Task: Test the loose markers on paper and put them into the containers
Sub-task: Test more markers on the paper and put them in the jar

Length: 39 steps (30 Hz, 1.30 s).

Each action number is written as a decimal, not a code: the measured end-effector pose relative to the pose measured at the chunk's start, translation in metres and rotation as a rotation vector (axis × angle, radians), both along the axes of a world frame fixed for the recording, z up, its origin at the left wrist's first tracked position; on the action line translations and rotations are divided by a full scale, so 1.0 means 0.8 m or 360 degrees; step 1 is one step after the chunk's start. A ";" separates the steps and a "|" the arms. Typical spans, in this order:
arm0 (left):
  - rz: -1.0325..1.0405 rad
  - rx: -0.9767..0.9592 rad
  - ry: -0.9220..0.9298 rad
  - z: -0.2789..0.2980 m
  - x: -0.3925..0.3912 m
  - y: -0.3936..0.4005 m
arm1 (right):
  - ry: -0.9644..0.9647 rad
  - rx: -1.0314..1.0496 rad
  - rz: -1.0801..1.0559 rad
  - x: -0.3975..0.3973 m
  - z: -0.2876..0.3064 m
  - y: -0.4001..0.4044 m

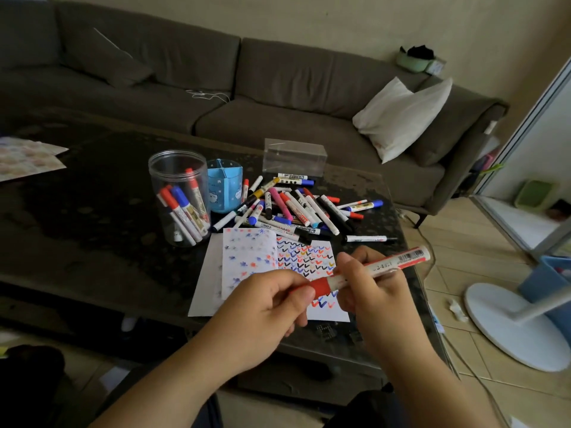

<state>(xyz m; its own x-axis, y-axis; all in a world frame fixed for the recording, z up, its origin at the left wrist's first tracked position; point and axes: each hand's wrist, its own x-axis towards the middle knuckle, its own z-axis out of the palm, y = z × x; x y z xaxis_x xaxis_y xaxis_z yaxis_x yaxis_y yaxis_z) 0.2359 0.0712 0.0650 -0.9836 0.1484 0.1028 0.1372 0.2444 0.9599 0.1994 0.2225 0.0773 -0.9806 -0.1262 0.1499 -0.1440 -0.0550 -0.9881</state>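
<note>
I hold a red marker over the test paper, which is covered in coloured ticks. My right hand grips the white barrel. My left hand pinches the red cap end. A second sheet with star marks overlaps the paper on the left. A pile of loose markers lies behind the paper. The clear round jar at the left holds several markers. Beside it stands a blue pen holder, and a clear rectangular box sits behind the pile.
The dark table runs left, with patterned sheets at its far left edge. A grey sofa with a white pillow stands behind. A white fan base and a blue bin sit on the floor at right.
</note>
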 end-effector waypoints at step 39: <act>0.1307 -0.0937 0.0222 -0.009 0.091 -0.276 | 0.0845 0.1005 0.0695 -0.018 -0.002 -0.267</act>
